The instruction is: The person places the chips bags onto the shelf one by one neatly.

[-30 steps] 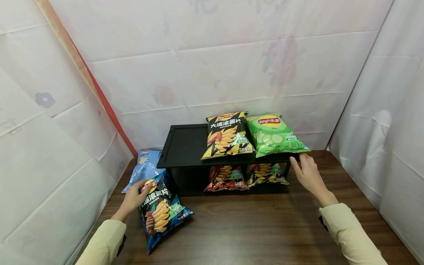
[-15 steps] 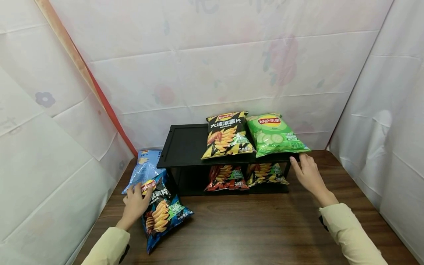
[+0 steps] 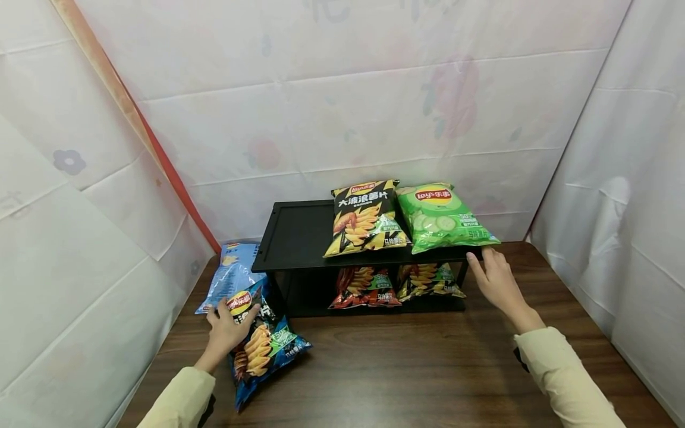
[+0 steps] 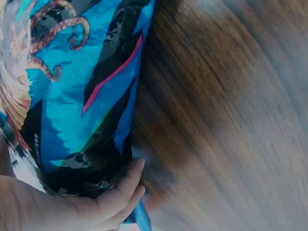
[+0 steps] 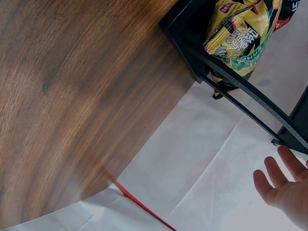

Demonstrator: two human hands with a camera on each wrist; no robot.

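Note:
My left hand (image 3: 229, 333) lies over the upper left of a blue-and-black chip bag (image 3: 275, 345), thumb across its front and fingers spread at its left edge. In the left wrist view, those fingers (image 4: 120, 192) touch the end of the bag. My right hand (image 3: 499, 282) is at the right end of a black two-tier rack (image 3: 299, 229), its fingers extended by the upper shelf's edge. A yellow-and-black chip bag (image 3: 366, 220) and a green chip bag (image 3: 441, 220) lean back on the upper shelf. Beneath them are a red chip bag (image 3: 366, 288) and another yellow-and-black one (image 3: 428, 281).
A light blue chip bag (image 3: 235, 270) lies left of the rack, partly behind the blue-and-black bag. Everything stands on a brown wooden table (image 3: 385, 368). White patterned sheets (image 3: 321, 119) enclose the back and sides.
My left hand has loosened from the upper left corner of the blue-and-black bag and slid down and right, thumb spread over its front. The bag and right hand have stayed in place.

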